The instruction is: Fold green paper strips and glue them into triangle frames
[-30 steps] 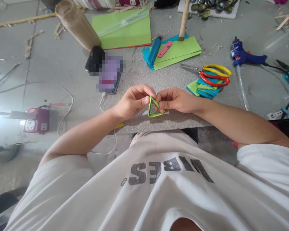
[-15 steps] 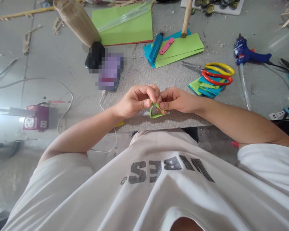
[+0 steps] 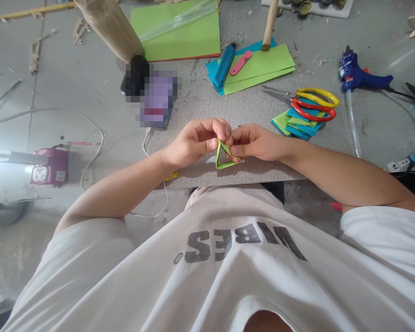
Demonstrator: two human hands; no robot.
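Lime-green paper, folded into a narrow strip and bent into an open, 3-sided triangle (image 3: 217, 156), is held between the 2 hands near the front edge of the speckled grey bench (image 3: 200, 101). The left hand (image 3: 197, 144) pinches its upper corner between thumb and bent index finger. The right hand (image 3: 251, 142) pinches the right side, thumb on the near face and fingers behind. The fingertips of both hands meet or nearly meet at the top; which, I cannot tell, nor whether the lower side touches the bench.

The triangle should weigh next to nothing. Its folded corners look the stiffest places, while the flat sides between them would likely bow or crumple under a hard squeeze. Dry paper should not slip much, but a sharp tug could crease or tear it. A light grip with the finger pads at the corners seems best, leaving the long sides unpressed.

To the right, metal scissors with 1 yellow and 1 red handle (image 3: 295, 105) lie over a small pile of blue and green paper pieces (image 3: 301, 130). Farther right rests a dark-blue plastic glue gun (image 3: 370, 82).
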